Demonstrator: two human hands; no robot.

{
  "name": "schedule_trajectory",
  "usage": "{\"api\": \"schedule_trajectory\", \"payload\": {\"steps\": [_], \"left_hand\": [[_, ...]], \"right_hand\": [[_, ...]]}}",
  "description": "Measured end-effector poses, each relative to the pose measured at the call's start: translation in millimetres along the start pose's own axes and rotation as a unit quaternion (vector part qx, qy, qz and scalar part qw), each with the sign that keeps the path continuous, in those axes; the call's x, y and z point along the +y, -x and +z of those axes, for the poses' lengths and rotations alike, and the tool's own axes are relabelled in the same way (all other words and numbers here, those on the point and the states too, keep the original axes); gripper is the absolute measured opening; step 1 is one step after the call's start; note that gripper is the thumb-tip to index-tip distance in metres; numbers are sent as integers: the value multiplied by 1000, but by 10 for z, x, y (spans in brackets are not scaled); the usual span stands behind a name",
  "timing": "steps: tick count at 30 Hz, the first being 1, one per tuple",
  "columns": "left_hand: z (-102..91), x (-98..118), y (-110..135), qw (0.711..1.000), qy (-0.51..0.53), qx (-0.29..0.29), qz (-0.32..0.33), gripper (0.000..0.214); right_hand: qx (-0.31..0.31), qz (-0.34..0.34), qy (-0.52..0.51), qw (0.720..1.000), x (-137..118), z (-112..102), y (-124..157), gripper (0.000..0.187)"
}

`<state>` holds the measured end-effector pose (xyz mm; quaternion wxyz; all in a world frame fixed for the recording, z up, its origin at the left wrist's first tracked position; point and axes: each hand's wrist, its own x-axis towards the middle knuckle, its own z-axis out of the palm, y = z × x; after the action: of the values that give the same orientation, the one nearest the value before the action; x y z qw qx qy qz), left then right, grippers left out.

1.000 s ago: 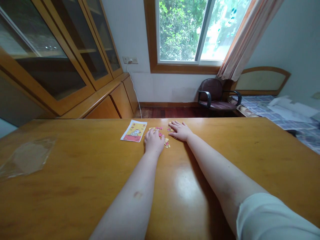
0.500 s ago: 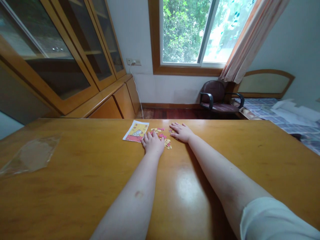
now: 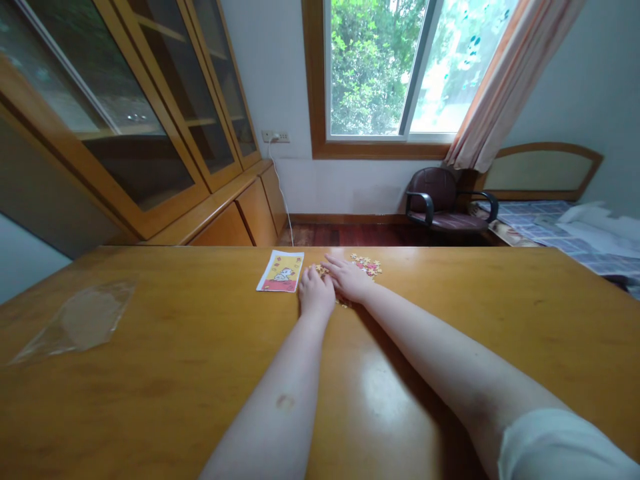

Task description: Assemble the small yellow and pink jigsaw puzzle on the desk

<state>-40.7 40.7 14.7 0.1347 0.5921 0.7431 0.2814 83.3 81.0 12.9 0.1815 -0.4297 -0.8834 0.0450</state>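
Small yellow and pink jigsaw puzzle pieces (image 3: 370, 267) lie in a loose heap near the far edge of the wooden table (image 3: 200, 373). My left hand (image 3: 317, 291) rests at the left of the pieces, its fingers extended over some of them. Close against it, my right hand (image 3: 347, 279) lies palm down with fingers stretched over more pieces; several show to its right and below it. What is under both palms is hidden. Left of my left hand lies a picture card (image 3: 281, 272) with a white animal on yellow and pink.
A clear plastic bag (image 3: 83, 317) lies flat at the table's left. Beyond the table stand a glass-door cabinet (image 3: 200, 150), a dark office chair (image 3: 440, 200) and a bed (image 3: 565, 217). A white cord (image 3: 281, 180) hangs from the wall socket.
My right hand has moved left over the pieces, next to my left hand. Pieces now show on its right side. The card sits apart from my left hand; the view has shifted slightly.
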Motion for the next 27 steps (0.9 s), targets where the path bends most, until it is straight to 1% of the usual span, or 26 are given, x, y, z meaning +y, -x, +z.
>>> {"api": "schedule_trajectory", "payload": {"steps": [2,4,7,9,13,16,18,20,23,25,27], "left_hand": [[-9,-14,-47,997,67,26,-31,52],[-18,-30,-81,991,113,47,-61,52],[-15,-48,-102,985,142,61,-79,50],[-4,-53,-103,986,138,50,-74,50],[11,-49,-93,996,80,-2,-32,50],[18,-34,-60,998,39,-43,16,48],[31,-17,-10,995,21,-76,56,44],[51,8,63,991,13,-99,87,40],[74,59,193,984,-14,-128,124,43],[74,93,276,980,-30,-138,142,43],[64,116,352,977,-35,-139,157,43]], "right_hand": [[-27,32,-7,999,-136,77,-132,53],[-71,42,-8,997,-204,144,-234,61],[-132,9,-4,991,-207,213,-302,66],[-146,-20,-5,989,-189,239,-294,65],[-129,-49,-15,990,-197,253,-162,62],[-107,-48,-18,993,-233,242,19,59],[-92,-37,-16,995,-251,227,160,57],[-85,-23,-11,996,-262,205,303,63],[-80,-10,-7,997,-283,165,491,75],[-74,1,-4,997,-312,133,590,71],[-67,21,-6,998,-354,90,669,60]]}}
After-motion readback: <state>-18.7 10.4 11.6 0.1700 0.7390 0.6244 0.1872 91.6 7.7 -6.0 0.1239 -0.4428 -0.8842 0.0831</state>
